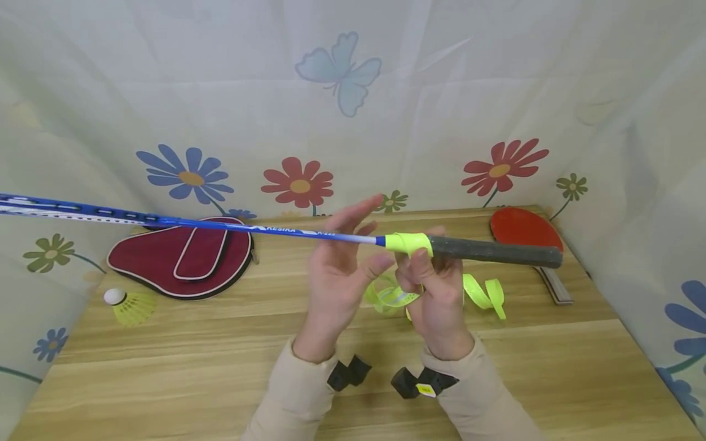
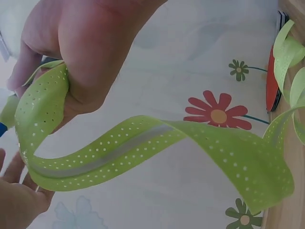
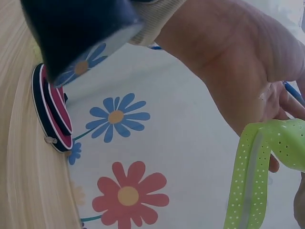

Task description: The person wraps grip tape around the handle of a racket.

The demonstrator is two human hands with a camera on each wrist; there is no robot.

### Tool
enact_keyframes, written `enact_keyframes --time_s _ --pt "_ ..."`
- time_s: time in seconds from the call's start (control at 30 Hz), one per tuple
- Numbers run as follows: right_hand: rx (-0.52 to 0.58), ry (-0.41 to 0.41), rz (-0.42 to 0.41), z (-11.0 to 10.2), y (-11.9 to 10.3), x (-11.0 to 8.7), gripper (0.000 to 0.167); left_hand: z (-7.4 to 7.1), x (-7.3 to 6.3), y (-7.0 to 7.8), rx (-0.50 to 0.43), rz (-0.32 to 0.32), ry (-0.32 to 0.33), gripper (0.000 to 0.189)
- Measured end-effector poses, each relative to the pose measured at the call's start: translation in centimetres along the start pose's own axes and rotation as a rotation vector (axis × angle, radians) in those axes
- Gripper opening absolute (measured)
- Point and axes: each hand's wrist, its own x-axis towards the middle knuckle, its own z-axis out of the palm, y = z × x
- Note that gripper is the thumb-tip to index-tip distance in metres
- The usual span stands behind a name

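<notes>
A blue badminton racket (image 1: 287,231) is held almost level above the table, its head toward the left and its dark handle (image 1: 496,250) toward the right. My right hand (image 1: 438,294) grips the handle near its top, the thumb pressing on bright yellow-green perforated grip tape (image 1: 405,242) wound there. From the wrap, a loose length of the tape (image 2: 109,148) hangs and twists down to the table. My left hand (image 1: 336,275) is by the shaft, fingers extended behind it and thumb in front; whether it touches the shaft is unclear.
At the left on the wooden table (image 1: 220,361) lie a dark red zipped paddle case (image 1: 149,260) and a yellow shuttlecock (image 1: 132,306). A red table tennis paddle (image 1: 526,226) lies at the right back. A flowered curtain (image 1: 231,92) stands behind the table.
</notes>
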Motion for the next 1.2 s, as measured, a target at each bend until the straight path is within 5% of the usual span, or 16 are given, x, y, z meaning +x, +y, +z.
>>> enact_keyframes --time_s 0.2,0.37,0.53,0.83,1.2 --pt "0.004 -0.022 0.045 0.0 -0.1 0.0 0.005 -0.4 0.0 -0.6 -0.102 -0.039 -0.044 0.032" --pt "-0.041 -0.007 0.054 0.2 -0.3 -0.1 0.005 -0.5 0.0 -0.5 -0.126 -0.027 -0.033 0.034" --pt "-0.148 0.003 0.111 0.5 -0.5 -0.2 0.005 -0.3 0.0 -0.2 -0.054 0.009 0.091 0.028" --pt "-0.349 0.135 0.394 1.6 -1.8 -0.1 0.032 -1.3 0.4 0.1 0.043 0.136 0.244 0.022" --pt "-0.430 0.100 0.274 1.9 -0.7 -0.7 0.020 -0.8 0.2 0.5 0.051 0.143 0.350 0.020"
